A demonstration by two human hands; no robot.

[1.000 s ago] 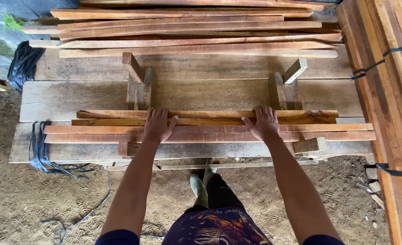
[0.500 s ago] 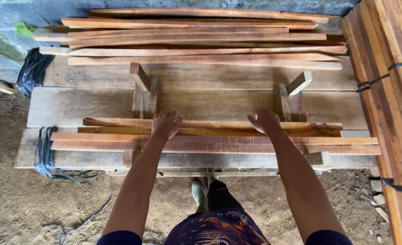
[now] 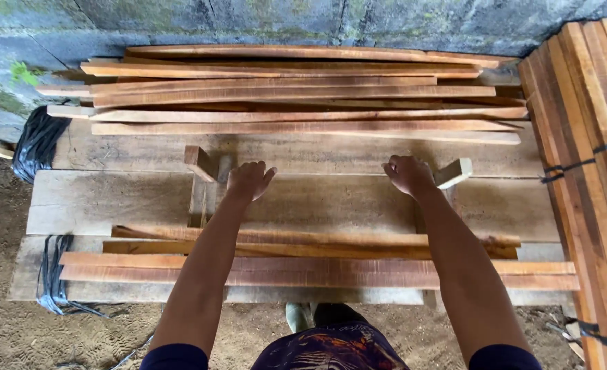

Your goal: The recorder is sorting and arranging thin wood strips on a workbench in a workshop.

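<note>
Four reddish, rough-sawn slats point(image 3: 310, 257) lying near the front edge of a grey plank bench point(image 3: 111, 202), a dozen or so more stacked at the back point(image 3: 296, 92), two short upright blocks point(image 3: 200, 164) between. Left hand point(image 3: 247, 181) half open, fingers loose, over the bare plank beside the left block, gripping nothing. Right hand point(image 3: 406, 173) curled, empty, beside the pale right block point(image 3: 453, 173). Strapped bundle of boards point(image 3: 591, 151) at right.

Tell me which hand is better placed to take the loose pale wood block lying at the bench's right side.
Right. The right hand hangs right beside the pale wood block; the left hand sits far across the bench, by the left wooden upright.
</note>
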